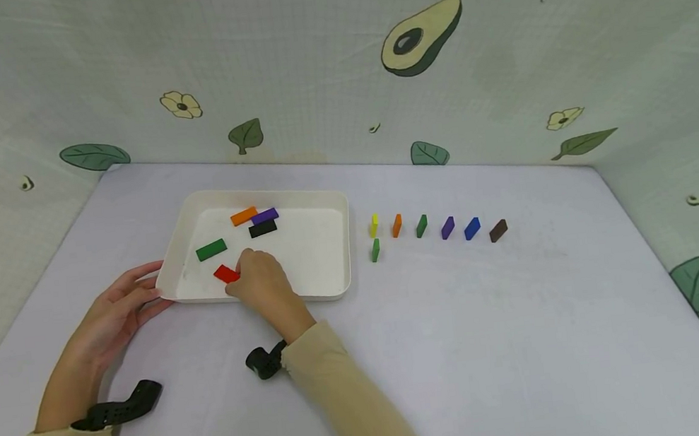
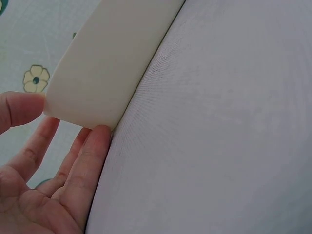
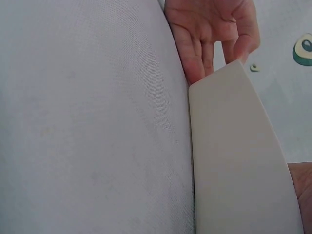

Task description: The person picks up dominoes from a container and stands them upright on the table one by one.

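A white tray (image 1: 317,250) lies on the table in the head view. My left hand (image 1: 118,315) touches its left end with nearly straight fingers; the left wrist view has the thumb (image 2: 22,109) at the rim and other fingertips low on the wall. Inside the tray, my right hand (image 1: 263,278) pinches one end of a red domino block (image 1: 225,273), its fingertips partly covering it. Nearby lie a green block (image 1: 211,249), a black block (image 1: 263,228), a purple block (image 1: 265,216) and an orange block (image 1: 243,215). The tray wall (image 3: 239,156) hides the right hand's fingertips in the right wrist view.
Right of the tray, a row of upright blocks runs from yellow (image 1: 374,225) through orange (image 1: 397,226), green (image 1: 422,226), purple (image 1: 448,227) and blue (image 1: 472,228) to brown (image 1: 499,231). A light green block (image 1: 376,250) stands before the yellow one. A printed cloth (image 1: 306,52) hangs behind.
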{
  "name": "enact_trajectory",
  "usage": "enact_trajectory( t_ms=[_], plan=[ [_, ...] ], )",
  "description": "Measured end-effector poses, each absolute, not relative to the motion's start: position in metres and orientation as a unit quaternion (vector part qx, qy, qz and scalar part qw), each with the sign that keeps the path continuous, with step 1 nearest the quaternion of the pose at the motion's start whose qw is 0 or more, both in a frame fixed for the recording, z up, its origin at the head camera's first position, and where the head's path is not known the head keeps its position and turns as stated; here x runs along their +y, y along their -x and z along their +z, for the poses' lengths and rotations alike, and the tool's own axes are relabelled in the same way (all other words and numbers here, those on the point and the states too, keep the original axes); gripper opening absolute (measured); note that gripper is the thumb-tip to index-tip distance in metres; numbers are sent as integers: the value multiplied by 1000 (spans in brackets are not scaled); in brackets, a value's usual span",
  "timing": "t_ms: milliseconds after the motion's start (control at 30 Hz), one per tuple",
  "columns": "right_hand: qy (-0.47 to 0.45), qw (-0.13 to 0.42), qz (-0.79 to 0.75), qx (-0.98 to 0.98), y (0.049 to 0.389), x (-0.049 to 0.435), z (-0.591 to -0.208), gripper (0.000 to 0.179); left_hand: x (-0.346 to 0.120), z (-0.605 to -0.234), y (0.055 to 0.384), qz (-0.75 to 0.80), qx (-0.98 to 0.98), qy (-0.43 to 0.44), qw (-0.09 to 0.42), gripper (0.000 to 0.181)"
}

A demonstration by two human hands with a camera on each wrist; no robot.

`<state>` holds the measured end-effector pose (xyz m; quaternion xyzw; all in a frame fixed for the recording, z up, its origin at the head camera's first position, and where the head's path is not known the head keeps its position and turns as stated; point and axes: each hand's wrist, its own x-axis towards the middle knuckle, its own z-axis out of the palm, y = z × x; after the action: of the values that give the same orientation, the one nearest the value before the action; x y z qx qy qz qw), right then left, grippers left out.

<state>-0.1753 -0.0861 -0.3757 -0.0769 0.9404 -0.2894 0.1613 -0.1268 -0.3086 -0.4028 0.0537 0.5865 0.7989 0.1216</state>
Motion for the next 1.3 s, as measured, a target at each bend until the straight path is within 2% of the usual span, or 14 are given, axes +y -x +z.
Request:
enact_trajectory(
  t_ms=[733,1300],
  plan=[
    [71,152,-308,936,172,-84,-378,19,-308,-405,125,788,604,-29,118,36],
    [86,161,-417,890,169,-70,-373,21,-308,-405,126,786,606,-31,118,36]
  ],
)
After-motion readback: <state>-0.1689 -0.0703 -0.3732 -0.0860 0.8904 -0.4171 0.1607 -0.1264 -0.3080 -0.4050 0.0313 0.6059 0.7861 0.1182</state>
